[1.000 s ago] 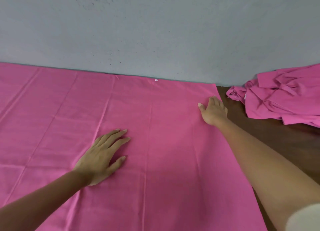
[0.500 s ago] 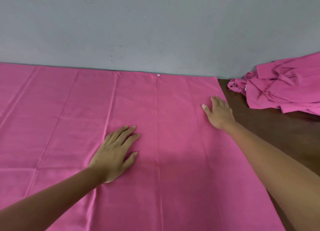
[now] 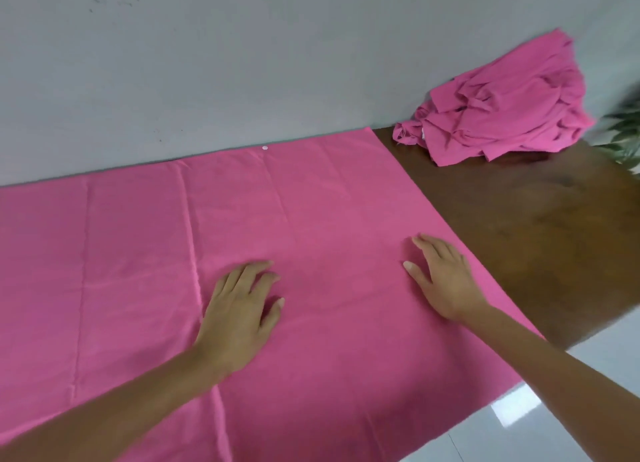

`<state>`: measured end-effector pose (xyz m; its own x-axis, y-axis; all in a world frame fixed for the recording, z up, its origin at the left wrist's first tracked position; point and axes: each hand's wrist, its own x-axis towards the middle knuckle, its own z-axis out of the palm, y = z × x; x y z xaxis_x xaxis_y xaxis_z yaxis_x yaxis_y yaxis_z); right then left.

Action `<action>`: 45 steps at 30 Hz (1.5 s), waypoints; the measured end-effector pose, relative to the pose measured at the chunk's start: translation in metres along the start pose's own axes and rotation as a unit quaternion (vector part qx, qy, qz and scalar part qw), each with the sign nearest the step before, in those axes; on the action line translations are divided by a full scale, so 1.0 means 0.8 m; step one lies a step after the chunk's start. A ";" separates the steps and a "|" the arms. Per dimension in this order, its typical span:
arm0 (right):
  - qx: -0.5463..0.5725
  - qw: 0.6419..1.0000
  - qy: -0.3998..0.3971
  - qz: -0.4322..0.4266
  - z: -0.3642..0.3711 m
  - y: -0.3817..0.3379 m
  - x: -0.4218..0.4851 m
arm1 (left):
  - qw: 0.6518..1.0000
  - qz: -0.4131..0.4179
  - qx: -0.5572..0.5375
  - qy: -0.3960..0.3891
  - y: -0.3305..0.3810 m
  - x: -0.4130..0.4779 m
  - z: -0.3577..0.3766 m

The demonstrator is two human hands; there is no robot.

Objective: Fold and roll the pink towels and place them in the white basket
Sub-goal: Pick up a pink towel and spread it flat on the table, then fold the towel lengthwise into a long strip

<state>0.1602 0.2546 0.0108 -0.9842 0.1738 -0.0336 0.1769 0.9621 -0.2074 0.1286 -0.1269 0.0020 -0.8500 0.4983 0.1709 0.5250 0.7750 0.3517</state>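
A large pink towel (image 3: 131,253) lies spread flat over the brown table, reaching from the wall to the near edge. My left hand (image 3: 239,312) rests palm down on the middle of it, fingers apart. Flat on the towel close to its right edge lies my right hand (image 3: 445,281), also with fingers spread. A crumpled heap of more pink towels (image 3: 505,108) sits at the back right against the wall. The white basket is not in view.
The bare brown table top (image 3: 536,226) shows to the right of the towel. A grey wall (image 3: 242,63) runs behind. Green plant leaves (image 3: 627,132) poke in at the far right. Pale tiled floor (image 3: 554,409) lies beyond the table's near right edge.
Both hands have slid toward me across the towel, the right one from the far right corner down along the right edge. The view has tilted and shifted right.
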 end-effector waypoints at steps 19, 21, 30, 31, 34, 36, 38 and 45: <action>0.060 0.990 0.046 0.121 -0.014 0.075 -0.187 | 0.977 0.177 -0.049 -0.111 0.160 0.132 0.052; 0.058 0.988 0.063 0.131 -0.017 0.088 -0.198 | 0.976 0.180 -0.036 -0.115 0.178 0.157 0.063; 0.087 0.975 0.114 0.168 -0.039 0.129 -0.214 | 0.969 0.186 0.000 -0.162 0.253 0.285 0.080; 0.094 0.974 0.112 0.172 -0.041 0.133 -0.212 | 0.970 0.178 0.005 -0.165 0.259 0.294 0.084; 0.121 0.969 0.104 0.188 -0.047 0.138 -0.204 | 0.969 0.168 0.025 -0.182 0.267 0.316 0.097; 0.131 0.968 0.099 0.191 -0.049 0.140 -0.201 | 0.964 0.174 0.037 -0.195 0.270 0.330 0.103; 0.137 0.967 0.097 0.194 -0.048 0.143 -0.198 | 0.962 0.173 0.039 -0.205 0.275 0.347 0.107; 0.159 0.963 0.091 0.198 -0.039 0.155 -0.193 | 0.945 0.165 0.113 -0.261 0.305 0.379 0.119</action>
<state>0.3340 0.3535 0.0209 -0.8182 0.5749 -0.0062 0.4994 0.7054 -0.5031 0.0029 0.2504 0.0517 -0.5328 0.8051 -0.2605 0.8032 0.5781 0.1439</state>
